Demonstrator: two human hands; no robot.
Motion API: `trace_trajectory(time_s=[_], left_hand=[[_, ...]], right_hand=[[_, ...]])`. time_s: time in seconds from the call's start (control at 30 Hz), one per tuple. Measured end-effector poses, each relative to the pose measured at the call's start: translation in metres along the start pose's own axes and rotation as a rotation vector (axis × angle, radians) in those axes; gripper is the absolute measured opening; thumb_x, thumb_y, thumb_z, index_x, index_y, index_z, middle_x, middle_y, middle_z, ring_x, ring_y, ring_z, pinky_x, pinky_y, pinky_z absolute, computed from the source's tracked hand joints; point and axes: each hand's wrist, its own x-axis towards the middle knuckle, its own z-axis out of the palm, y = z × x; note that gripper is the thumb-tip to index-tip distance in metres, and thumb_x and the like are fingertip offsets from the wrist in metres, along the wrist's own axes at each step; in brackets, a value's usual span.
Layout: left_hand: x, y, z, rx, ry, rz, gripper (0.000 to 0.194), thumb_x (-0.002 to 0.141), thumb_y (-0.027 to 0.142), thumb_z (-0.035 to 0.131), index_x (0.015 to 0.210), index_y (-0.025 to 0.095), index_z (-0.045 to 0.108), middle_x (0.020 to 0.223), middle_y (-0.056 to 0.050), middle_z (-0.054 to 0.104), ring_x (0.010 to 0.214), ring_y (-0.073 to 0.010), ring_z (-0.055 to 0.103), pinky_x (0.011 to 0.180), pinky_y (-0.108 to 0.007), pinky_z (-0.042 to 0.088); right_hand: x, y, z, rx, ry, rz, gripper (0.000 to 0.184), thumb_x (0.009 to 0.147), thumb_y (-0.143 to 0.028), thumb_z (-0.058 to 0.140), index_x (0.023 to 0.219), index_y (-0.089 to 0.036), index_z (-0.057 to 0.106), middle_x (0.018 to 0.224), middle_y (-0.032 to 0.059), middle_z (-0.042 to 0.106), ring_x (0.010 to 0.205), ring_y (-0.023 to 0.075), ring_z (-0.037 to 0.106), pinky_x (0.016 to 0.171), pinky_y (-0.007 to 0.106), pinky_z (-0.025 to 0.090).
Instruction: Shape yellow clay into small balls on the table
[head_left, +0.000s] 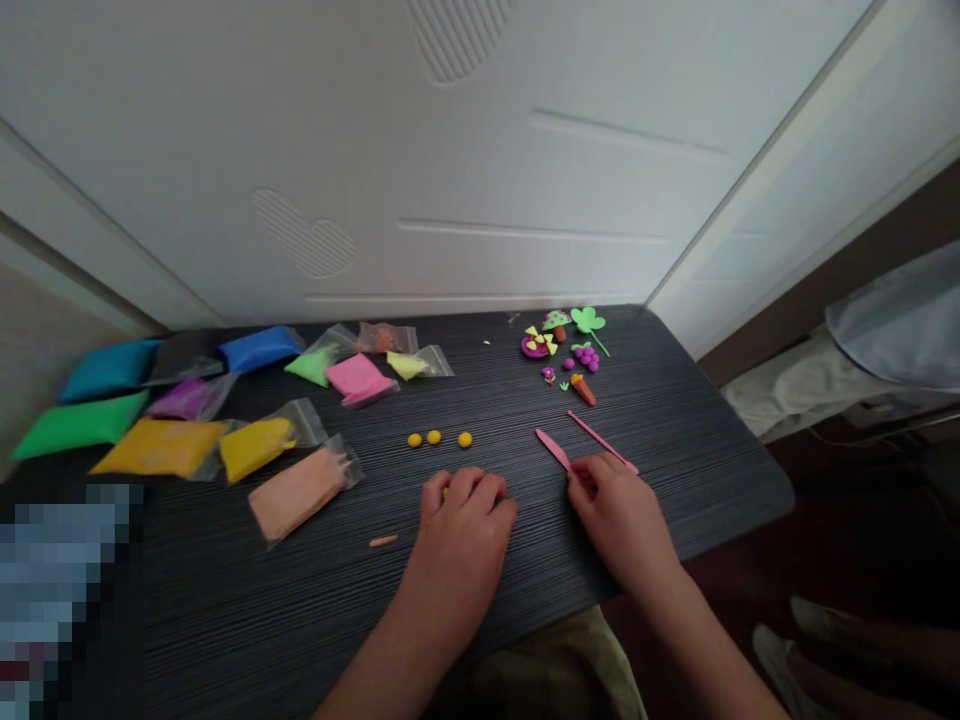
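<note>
My left hand [469, 520] rests low over the table with its fingers curled together. A speck of yellow clay [446, 492] shows at its fingertips; the rest of that piece is hidden. Just beyond lie three small yellow clay balls [434, 437]. With thumb and fingers, my right hand [619, 512] grips the handle end of a pink plastic clay knife [552, 449], whose blade lies on the table pointing away to the left. Beside this hand is a thin pink modelling stick [600, 440], partly behind the fingers.
Bags of coloured clay, including a peach one [296, 495], fill the dark table's [300, 620] left side. At the back right are small clay figures: a green clover [588, 320], purple grapes [586, 357] and a brown cone shape [583, 389]. A white panel [465, 150] stands behind.
</note>
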Motion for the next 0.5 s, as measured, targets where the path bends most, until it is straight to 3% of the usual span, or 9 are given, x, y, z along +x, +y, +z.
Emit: trace_trajectory(time_s=[0.23, 0.33, 0.5], left_hand=[[-0.014, 0.011, -0.001, -0.123, 0.129, -0.166, 0.011, 0.079, 0.018, 0.054, 0.076, 0.023, 0.063, 0.085, 0.000, 0.064, 0.088, -0.0207, 0.050, 0.082, -0.042, 0.031], [-0.022, 0.015, 0.004, -0.130, 0.151, -0.246, 0.011, 0.080, 0.021, 0.053, 0.077, 0.023, 0.063, 0.084, 0.000, 0.064, 0.086, -0.0206, 0.050, 0.081, -0.042, 0.031], [-0.031, 0.017, 0.008, -0.134, 0.130, -0.266, 0.010, 0.080, 0.024, 0.054, 0.083, 0.022, 0.063, 0.086, -0.002, 0.064, 0.088, -0.0217, 0.050, 0.081, -0.042, 0.031]], right_hand=[[-0.012, -0.002, 0.005, 0.064, 0.072, 0.019, 0.014, 0.082, -0.024, 0.042, 0.080, -0.020, 0.056, 0.073, 0.0024, 0.064, 0.065, 0.0159, 0.061, 0.060, 0.027, 0.043], [-0.027, -0.009, 0.006, 0.138, 0.026, 0.035, 0.014, 0.085, -0.026, 0.040, 0.086, -0.020, 0.052, 0.069, -0.0001, 0.064, 0.055, 0.0131, 0.060, 0.052, 0.023, 0.043], [-0.054, -0.018, 0.005, 0.247, -0.089, -0.037, 0.014, 0.087, -0.027, 0.040, 0.092, -0.021, 0.051, 0.078, 0.0007, 0.066, 0.067, 0.0136, 0.063, 0.059, 0.023, 0.046]])
